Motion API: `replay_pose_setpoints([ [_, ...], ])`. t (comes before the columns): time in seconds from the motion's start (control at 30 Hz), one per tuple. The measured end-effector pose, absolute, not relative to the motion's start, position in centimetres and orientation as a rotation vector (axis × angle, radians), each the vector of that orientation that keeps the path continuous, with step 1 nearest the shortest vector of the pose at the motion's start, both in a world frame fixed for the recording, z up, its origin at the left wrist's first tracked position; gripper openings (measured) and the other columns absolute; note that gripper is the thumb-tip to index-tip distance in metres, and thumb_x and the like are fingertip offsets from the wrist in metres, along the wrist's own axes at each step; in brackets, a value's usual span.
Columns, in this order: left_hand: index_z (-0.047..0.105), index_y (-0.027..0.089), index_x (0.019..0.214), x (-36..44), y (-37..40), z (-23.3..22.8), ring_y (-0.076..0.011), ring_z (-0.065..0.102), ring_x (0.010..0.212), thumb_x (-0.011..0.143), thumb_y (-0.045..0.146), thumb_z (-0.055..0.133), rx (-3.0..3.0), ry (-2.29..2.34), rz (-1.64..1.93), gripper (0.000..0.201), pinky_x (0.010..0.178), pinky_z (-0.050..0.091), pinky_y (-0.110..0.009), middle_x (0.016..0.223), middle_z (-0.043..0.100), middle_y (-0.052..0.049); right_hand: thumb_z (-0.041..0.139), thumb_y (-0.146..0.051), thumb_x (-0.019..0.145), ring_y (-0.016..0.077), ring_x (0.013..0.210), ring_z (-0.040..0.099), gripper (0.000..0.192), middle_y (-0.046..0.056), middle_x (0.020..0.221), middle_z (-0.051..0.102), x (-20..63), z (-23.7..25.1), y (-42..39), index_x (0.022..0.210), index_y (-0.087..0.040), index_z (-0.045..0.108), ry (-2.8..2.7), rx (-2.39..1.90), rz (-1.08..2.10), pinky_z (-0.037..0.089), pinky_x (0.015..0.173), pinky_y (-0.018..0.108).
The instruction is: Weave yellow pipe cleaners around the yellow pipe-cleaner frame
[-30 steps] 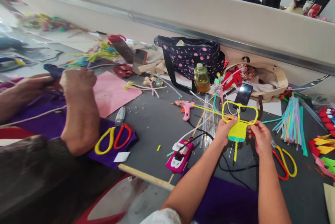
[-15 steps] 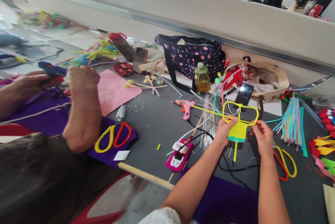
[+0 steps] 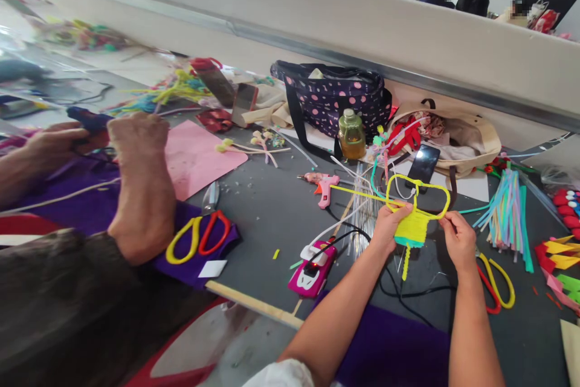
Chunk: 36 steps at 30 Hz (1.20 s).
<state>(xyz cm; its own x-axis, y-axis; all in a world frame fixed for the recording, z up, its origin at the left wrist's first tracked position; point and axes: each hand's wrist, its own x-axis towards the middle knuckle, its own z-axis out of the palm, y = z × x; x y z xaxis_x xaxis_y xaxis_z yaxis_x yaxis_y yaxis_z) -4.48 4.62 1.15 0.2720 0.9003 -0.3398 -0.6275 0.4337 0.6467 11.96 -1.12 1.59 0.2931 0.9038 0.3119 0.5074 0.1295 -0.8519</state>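
Observation:
A yellow pipe-cleaner figure (image 3: 411, 225) hangs above the dark table, with two open loops on top, a wrapped yellow body, a teal lower edge and a twisted yellow stem. My left hand (image 3: 390, 227) is closed on its left side, thumb across the top of the body. At the lower edge of the right loop, my right hand (image 3: 460, 242) pinches the pipe cleaner between thumb and finger. A long straight yellow strand runs left from my left hand towards a pink glue gun (image 3: 324, 186). Red-and-yellow scissors (image 3: 493, 281) lie beside my right wrist.
A magenta power strip (image 3: 312, 269) with black cables lies left of my forearm. Behind are a bottle (image 3: 351, 135), a patterned bag (image 3: 333, 94) and a phone (image 3: 423, 165). Pastel pipe cleaners (image 3: 506, 212) lie right. A co-worker's hands (image 3: 140, 188) work at left near other scissors (image 3: 198, 236).
Almost nothing differs. My right hand has shifted slightly right with the loop's edge, and the view has moved a little. The co-worker's near hand has turned slightly.

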Motion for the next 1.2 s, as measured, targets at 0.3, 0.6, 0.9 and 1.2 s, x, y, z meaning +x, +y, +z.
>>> replay_pose_setpoints([
  [0.3, 0.06, 0.015, 0.069, -4.2, 3.6, 2.1, -0.0127, 0.059, 0.056, 0.055, 0.032, 0.086, 0.37, 0.562, 1.021, 0.034, 0.06, 0.047, -0.026, 0.062, 0.062, 0.0, 0.066, -0.05, 0.078, 0.0184, 0.085, 0.066, 0.039, 0.008, 0.099, 0.07, 12.8, -1.1, 0.8, 0.104, -0.02, 0.065, -0.605, -1.263, 0.92, 0.052, 0.069, 0.03],
  [0.6, 0.06, 0.014, 0.062, -4.9, 1.9, 2.3, -0.0095, 0.051, 0.053, 0.052, 0.032, 0.086, 0.43, 0.333, 0.84, 0.033, 0.055, 0.04, -0.023, 0.061, 0.055, 0.001, 0.051, -0.053, 0.086, 0.0187, 0.11, 0.06, 0.034, 0.007, 0.111, 0.067, 13.1, -3.9, 11.5, 0.099, -0.022, 0.059, -0.407, -1.164, 0.993, 0.048, 0.095, 0.037],
  [0.9, 0.061, 0.014, 0.057, -6.4, 2.2, 0.5, -0.0104, 0.048, 0.049, 0.046, 0.034, 0.088, 0.469, 0.333, 0.698, 0.036, 0.05, 0.034, -0.024, 0.057, 0.053, -0.001, 0.058, -0.053, 0.082, 0.0238, 0.086, 0.071, 0.033, 0.006, 0.075, 0.072, 12.9, -4.6, 16.8, 0.081, -0.021, 0.064, -0.366, -1.094, 1.249, 0.056, 0.08, 0.041],
  [1.2, 0.061, 0.015, 0.055, -5.8, 1.0, 0.1, -0.0099, 0.046, 0.047, 0.046, 0.03, 0.087, 0.356, 0.343, 0.663, 0.031, 0.048, 0.032, -0.023, 0.054, 0.051, 0.0, 0.07, -0.046, 0.075, 0.0288, 0.088, 0.071, 0.03, 0.01, 0.078, 0.075, 13.0, -4.8, 17.1, 0.084, -0.018, 0.07, -0.341, -1.079, 1.355, 0.058, 0.076, 0.044],
])
